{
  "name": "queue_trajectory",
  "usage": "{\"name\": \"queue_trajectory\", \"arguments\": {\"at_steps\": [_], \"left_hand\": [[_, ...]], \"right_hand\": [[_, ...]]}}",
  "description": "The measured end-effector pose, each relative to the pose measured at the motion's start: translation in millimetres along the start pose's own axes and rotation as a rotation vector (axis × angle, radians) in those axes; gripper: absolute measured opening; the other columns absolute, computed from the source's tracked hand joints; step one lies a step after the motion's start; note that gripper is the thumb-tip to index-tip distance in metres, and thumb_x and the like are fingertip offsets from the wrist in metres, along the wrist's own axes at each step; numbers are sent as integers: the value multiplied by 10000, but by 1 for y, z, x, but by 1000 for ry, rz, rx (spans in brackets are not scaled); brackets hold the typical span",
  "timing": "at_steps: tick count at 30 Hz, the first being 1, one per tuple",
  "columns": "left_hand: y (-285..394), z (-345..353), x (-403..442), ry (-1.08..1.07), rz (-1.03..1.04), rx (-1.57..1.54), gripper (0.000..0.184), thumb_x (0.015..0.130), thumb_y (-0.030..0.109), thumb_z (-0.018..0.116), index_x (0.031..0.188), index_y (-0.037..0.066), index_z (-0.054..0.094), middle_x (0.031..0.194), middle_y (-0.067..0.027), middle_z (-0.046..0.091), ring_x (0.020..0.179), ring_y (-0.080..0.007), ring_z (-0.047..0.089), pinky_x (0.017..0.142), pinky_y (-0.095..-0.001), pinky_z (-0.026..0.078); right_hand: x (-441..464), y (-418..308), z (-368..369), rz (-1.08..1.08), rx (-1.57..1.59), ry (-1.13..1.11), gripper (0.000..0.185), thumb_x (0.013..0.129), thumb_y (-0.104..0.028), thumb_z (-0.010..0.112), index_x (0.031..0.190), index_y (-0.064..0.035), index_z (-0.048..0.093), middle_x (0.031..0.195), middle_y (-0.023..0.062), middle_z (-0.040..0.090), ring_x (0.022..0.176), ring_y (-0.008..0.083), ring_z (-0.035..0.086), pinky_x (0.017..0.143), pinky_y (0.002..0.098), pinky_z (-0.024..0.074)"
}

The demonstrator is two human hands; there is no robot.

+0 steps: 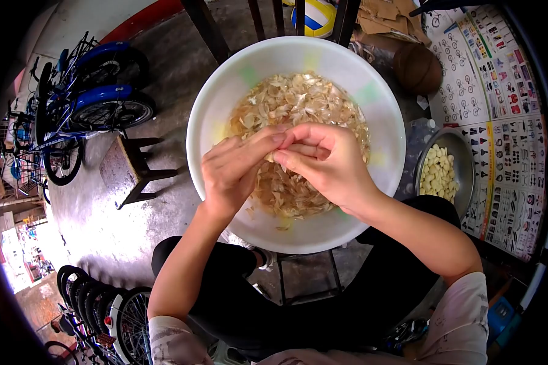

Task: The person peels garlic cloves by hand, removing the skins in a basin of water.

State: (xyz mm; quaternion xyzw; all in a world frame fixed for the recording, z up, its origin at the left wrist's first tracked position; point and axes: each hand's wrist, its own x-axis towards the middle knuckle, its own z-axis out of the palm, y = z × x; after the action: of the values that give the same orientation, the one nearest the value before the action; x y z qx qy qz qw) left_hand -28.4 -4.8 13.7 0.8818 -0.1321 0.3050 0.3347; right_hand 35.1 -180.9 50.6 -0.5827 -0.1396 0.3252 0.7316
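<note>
Over a large white basin [210, 121], my left hand [234, 167] and my right hand [329, 161] meet with fingertips together. A small pale garlic clove [270, 157] shows between them, mostly covered by the fingers. Both hands are closed in a pinch on it. Below them, many papery garlic skins [298, 100] lie wet in the basin. To the right of my right hand, a metal bowl [466, 158] holds peeled garlic cloves [438, 170].
A small wooden stool [119, 167] stands at left, near parked bicycles [109, 103]. Printed sheets [505, 158] cover a surface at right. A brown basketball [417, 69], a volleyball [316, 17] and cardboard [386, 18] lie beyond the basin. Dark bars [256, 18] rise behind it.
</note>
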Motion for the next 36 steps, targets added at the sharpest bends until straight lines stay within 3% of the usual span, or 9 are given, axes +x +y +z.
{"name": "queue_trajectory", "arguments": {"at_steps": [4,12,17,19,20,22,26,31,36], "left_hand": [[2,3,-1,5,27,48,444,639,-102,677,1049,61,727,1055,-92,739,499,-127,485,499,-253,394],[11,5,2,15,64,218,490,626,-86,682,1079,94,728,728,-17,674,497,-135,491,477,-278,394],[12,8,-1,18,69,247,498,632,-66,705,1104,93,719,823,-33,709,518,-133,517,481,-280,412],[13,10,-1,17,66,243,497,633,-60,712,1107,92,717,860,-37,719,527,-132,527,483,-278,418],[14,10,-3,9,64,266,495,632,-55,717,1106,89,717,895,-41,726,534,-133,533,487,-277,425],[15,11,-3,-3,65,286,493,631,-50,722,1105,85,716,930,-45,732,541,-134,539,490,-276,432],[20,14,-3,1,61,290,496,637,-68,712,1111,77,717,959,-66,739,539,-142,544,497,-279,444],[13,4,-4,17,30,205,503,638,-95,696,1113,70,719,971,-75,744,536,-148,544,495,-278,439],[13,-3,0,17,-19,154,440,666,-54,750,1084,83,737,991,-82,748,521,-144,520,504,-254,402]], "right_hand": [[-1,5,3,-43,25,42,105,882,25,672,962,63,615,906,86,682,867,93,654,741,222,536],[-4,-2,0,-4,-87,24,115,889,-15,645,956,69,604,868,77,672,810,71,631,673,219,515],[-3,0,0,-36,-182,56,112,860,-26,649,902,73,620,815,98,680,776,101,651,657,251,522],[-3,2,-1,-50,-240,40,58,884,5,626,911,42,591,775,4,598,658,17,498,554,198,403],[-3,4,-1,-48,-239,43,58,884,5,626,911,42,591,775,4,598,658,17,498,554,198,403],[-1,6,-1,-149,-356,93,95,823,-14,629,849,78,628,766,139,681,725,159,665,675,294,531],[0,11,-10,-106,-368,86,88,831,-1,606,865,79,617,803,145,689,728,150,662,688,290,530],[-2,-4,-7,-31,-156,-15,102,855,14,572,928,81,596,885,142,692,834,155,685,737,272,539],[2,-8,-7,-16,-139,-91,124,885,-14,601,957,87,606,910,140,691,887,167,694,777,280,556]]}}
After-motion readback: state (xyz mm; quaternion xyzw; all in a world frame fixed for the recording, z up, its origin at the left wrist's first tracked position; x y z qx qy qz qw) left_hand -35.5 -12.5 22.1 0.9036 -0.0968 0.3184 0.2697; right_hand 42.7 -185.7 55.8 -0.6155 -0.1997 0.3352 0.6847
